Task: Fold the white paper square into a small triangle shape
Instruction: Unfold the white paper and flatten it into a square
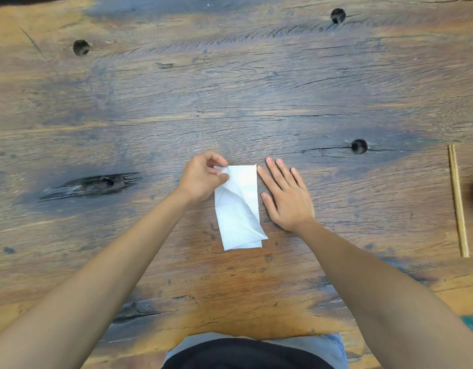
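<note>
the paper (239,209) lies on the table (230,89) between both hands, folded into a tall strip with a loose diagonal flap. the left hand (203,178) pinches the flap's far left corner, thumb and fingers closed on it. the right hand (284,194) rests flat with fingers spread, just beside the paper's right edge, holding nothing.

risk: with nothing pressing the paper down, pulling the corner could drag the whole strip or skew the crease; thin paper may tear.

the layers under the flap are hard to make out. chopsticks (458,201) lie far right, beside an object cut off by the frame.
</note>
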Demonstrator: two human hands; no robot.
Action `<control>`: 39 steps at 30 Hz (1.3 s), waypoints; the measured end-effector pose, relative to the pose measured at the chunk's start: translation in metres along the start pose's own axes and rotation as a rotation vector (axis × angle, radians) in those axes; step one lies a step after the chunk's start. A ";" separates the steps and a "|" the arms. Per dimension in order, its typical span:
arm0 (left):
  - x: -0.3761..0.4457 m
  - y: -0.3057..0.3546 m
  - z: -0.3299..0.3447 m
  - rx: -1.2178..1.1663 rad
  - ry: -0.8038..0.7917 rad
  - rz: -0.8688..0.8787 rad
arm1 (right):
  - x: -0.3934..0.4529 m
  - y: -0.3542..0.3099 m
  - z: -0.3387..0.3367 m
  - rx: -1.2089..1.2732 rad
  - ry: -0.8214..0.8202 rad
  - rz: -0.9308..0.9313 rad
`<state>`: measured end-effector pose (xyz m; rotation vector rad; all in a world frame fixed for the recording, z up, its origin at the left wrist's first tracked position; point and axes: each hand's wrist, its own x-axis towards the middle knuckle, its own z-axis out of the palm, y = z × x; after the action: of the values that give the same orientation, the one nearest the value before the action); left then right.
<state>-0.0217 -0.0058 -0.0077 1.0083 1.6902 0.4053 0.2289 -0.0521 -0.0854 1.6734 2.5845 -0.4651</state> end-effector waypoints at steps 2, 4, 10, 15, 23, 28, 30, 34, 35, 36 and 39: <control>-0.003 -0.001 -0.009 -0.014 -0.028 -0.017 | 0.000 -0.001 -0.001 0.005 0.001 0.002; -0.007 -0.001 -0.020 -0.037 -0.040 -0.035 | 0.000 -0.001 -0.001 0.012 0.004 0.003; -0.017 -0.009 -0.055 -0.029 -0.048 -0.054 | 0.000 -0.002 0.000 0.029 0.040 0.011; -0.021 -0.022 -0.077 0.034 -0.042 -0.047 | 0.001 -0.002 0.002 0.021 0.041 0.002; -0.030 -0.049 -0.073 0.564 0.218 0.203 | 0.001 -0.002 0.001 0.032 0.054 -0.003; -0.052 -0.067 -0.030 0.685 0.169 0.467 | 0.001 -0.002 0.002 0.040 0.064 -0.002; -0.056 -0.077 -0.011 0.731 0.074 0.535 | 0.001 -0.002 0.002 0.039 0.071 -0.003; -0.054 -0.096 0.012 0.836 -0.046 0.444 | 0.001 0.000 0.005 0.039 0.092 -0.009; -0.052 -0.099 0.015 0.855 -0.052 0.424 | 0.001 0.000 0.006 0.040 0.098 -0.011; -0.050 -0.101 0.017 0.870 -0.051 0.415 | 0.001 0.000 0.007 0.040 0.100 -0.011; -0.041 -0.098 0.018 0.894 -0.046 0.406 | 0.002 0.001 0.006 0.050 0.095 -0.011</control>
<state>-0.0435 -0.0992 -0.0574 2.0061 1.6258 -0.1599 0.2283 -0.0512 -0.0914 1.7389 2.6714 -0.4657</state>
